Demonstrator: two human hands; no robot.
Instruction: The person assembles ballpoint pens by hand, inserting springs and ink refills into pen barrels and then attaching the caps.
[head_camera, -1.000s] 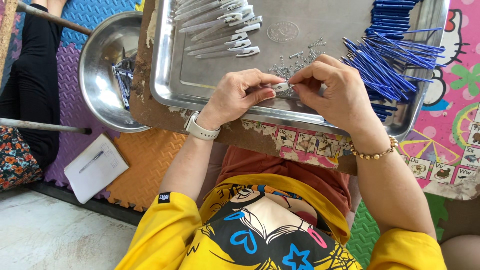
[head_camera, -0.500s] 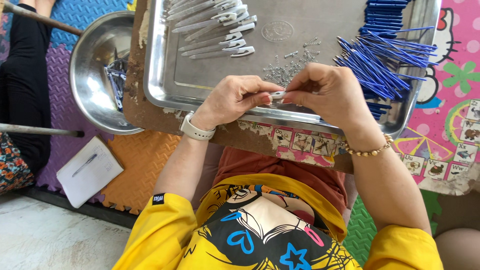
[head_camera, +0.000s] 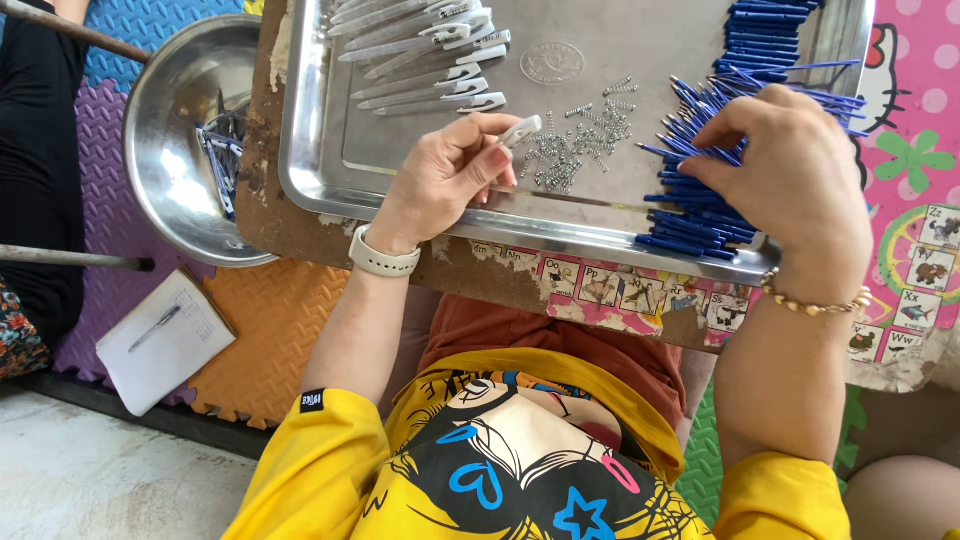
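My left hand (head_camera: 452, 172) holds a white pen barrel (head_camera: 520, 130) over a steel tray (head_camera: 320, 150), close to a small heap of metal springs (head_camera: 575, 145). My right hand (head_camera: 790, 170) rests on a pile of blue pen refills (head_camera: 700, 215) at the tray's right side, fingertips pinching among them. A row of white pen barrels (head_camera: 420, 55) lies at the tray's far left. The tray sits on a low worn table (head_camera: 300, 235) in front of my lap.
A round steel bowl (head_camera: 165, 170) with several finished blue-and-white pens stands left of the table. A notepad with a pen (head_camera: 165, 340) lies on the foam floor mats. Another person's dark-clothed leg (head_camera: 35, 150) is at the far left.
My hands, earlier together at the tray's front edge, have parted. The right hand moved right onto the blue refills; the left stays near the springs with a white barrel.
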